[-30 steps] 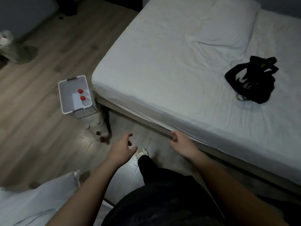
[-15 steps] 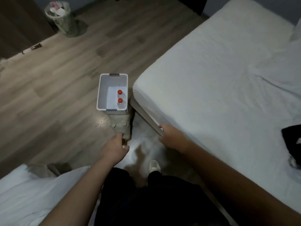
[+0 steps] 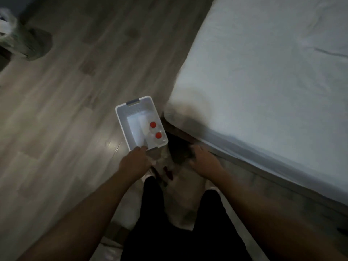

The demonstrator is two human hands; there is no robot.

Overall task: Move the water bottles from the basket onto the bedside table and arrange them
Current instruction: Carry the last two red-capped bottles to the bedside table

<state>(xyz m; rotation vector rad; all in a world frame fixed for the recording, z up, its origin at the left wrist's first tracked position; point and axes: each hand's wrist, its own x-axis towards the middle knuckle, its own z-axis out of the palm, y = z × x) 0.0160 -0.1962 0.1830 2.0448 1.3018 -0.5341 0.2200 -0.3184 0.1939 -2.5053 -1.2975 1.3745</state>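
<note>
Just ahead of the left hand, the basket sits with its near rim at the fingers; blur hides whether they grip it. Two red-capped bottles stand inside, beyond those fingers, against the right wall. The right hand hangs loosely spread, holding nothing, beside the bed.

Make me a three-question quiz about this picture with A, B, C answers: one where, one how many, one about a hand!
1. Where is the basket? A beside the bed, on the floor. B on the bed. C on a chair.
2. How many red caps show inside it? A one. B two. C four.
3. The right hand is: A gripping a bottle. B holding nothing. C lifting the basket.
Answers: 1A, it stands on floorboards at the bed's corner; 2B, two caps side by side; 3B, its spread fingers grip nothing.
</note>
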